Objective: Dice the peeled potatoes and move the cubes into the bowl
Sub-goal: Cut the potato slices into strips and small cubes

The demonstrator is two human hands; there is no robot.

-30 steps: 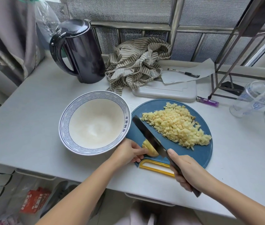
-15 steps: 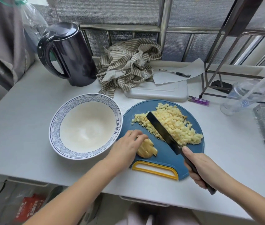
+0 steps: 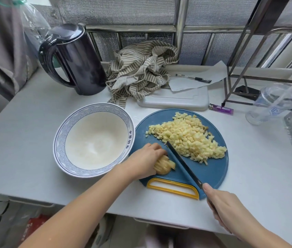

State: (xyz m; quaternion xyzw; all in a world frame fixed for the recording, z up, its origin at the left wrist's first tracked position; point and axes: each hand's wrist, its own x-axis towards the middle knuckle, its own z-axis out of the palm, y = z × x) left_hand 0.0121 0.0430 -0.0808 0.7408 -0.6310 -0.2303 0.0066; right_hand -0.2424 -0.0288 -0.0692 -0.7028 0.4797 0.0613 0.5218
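Observation:
A round blue cutting board [image 3: 213,169] with a yellow handle lies on the white table. A heap of small potato cubes [image 3: 188,136] covers its far half. My left hand [image 3: 144,161] grips a sliced potato piece [image 3: 164,165] at the board's near left. My right hand [image 3: 225,206] holds a black knife [image 3: 181,161] by its handle, the blade lying just right of the sliced piece, tip pointing away. An empty white bowl [image 3: 59,138] with a blue patterned rim stands left of the board.
A black kettle [image 3: 77,59] stands at the back left, a striped cloth [image 3: 141,72] behind the bowl. A white board [image 3: 173,101], paper and pen [image 3: 193,78] lie behind the blue board. A purple lighter [image 3: 221,109], plastic cup [image 3: 270,104] and metal rack [image 3: 245,68] are at right.
The knife came off the potato piece, swung right over the cubes, then came back down beside the piece. My left hand moved over the sliced piece and now covers it from the left.

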